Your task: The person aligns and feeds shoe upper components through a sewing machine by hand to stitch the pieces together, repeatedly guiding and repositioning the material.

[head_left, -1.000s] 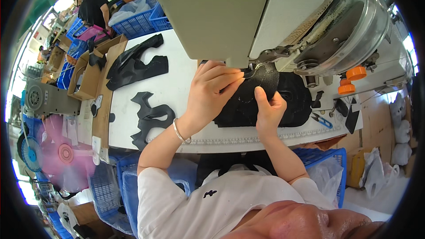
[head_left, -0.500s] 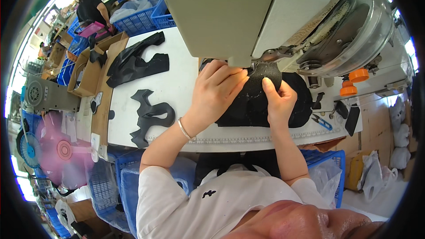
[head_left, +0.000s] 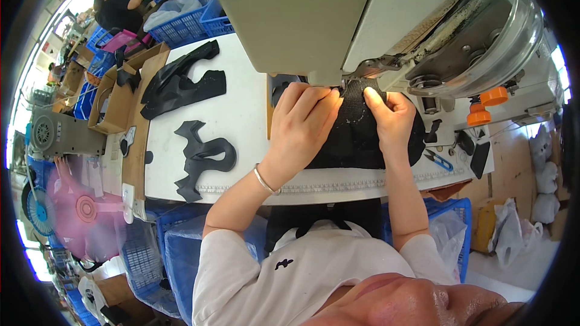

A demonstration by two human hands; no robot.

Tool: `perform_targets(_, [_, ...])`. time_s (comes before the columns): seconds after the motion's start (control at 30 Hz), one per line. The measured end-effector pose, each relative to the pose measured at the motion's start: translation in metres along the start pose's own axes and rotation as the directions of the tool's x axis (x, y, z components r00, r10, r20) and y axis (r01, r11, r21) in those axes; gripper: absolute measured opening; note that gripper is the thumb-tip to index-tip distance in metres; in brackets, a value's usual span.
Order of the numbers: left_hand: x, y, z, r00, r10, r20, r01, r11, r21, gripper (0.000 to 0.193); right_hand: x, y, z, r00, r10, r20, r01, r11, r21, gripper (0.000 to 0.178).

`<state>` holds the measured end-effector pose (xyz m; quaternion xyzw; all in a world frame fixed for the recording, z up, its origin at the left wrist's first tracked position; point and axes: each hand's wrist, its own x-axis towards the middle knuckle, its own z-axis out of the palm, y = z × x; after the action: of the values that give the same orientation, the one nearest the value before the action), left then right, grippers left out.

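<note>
One pale sewing machine (head_left: 290, 18) stands over the far side of the white desk (head_left: 251, 118), and the black workpiece (head_left: 356, 139) lies under its head, between both hands, its meshed tongue running near to far. The left hand (head_left: 302, 124), nearer the machine's lower tip, bunches its fingers at the tongue's left edge, whether pinching I cannot tell; the right hand (head_left: 391, 118) grips the right edge, thumb on top.

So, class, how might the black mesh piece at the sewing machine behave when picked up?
The black mesh piece would likely flop, since it looks like thin sheet material. That thinness also suggests it's light. Its coarse, netted texture probably makes it less slippery.
</note>
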<state>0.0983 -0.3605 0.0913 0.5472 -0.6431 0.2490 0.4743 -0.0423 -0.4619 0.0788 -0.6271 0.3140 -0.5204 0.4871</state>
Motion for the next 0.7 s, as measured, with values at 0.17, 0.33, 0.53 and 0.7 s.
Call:
perform_targets(0.17, [-0.002, 0.006, 0.006, 0.999, -0.004, -0.039, 0.007, 0.996, 0.086, 0.019, 0.011, 0.005, -0.009, 0.997, 0.021, 0.076, -0.019, 0.999, -0.027, 0.016])
perform_targets(0.33, [-0.003, 0.020, 0.014, 0.998, -0.051, -0.046, 0.057, 0.989, 0.137, 0.020, 0.032, 0.021, -0.022, 0.987, 0.069, 0.148, -0.058, 0.995, -0.079, 0.023])
perform_targets(0.53, [0.000, 0.016, -0.003, 0.997, -0.068, 0.025, 0.067, 0.997, 0.044, 0.025, 0.036, 0.037, -0.033, 0.993, 0.081, 0.087, -0.078, 0.996, -0.040, 0.030])
perform_targets(0.7, [-0.005, 0.003, -0.011, 0.993, -0.023, 0.117, 0.028, 0.999, -0.041, 0.031, -0.066, 0.038, -0.008, 0.963, 0.240, 0.121, -0.267, 0.908, 0.324, 0.035])
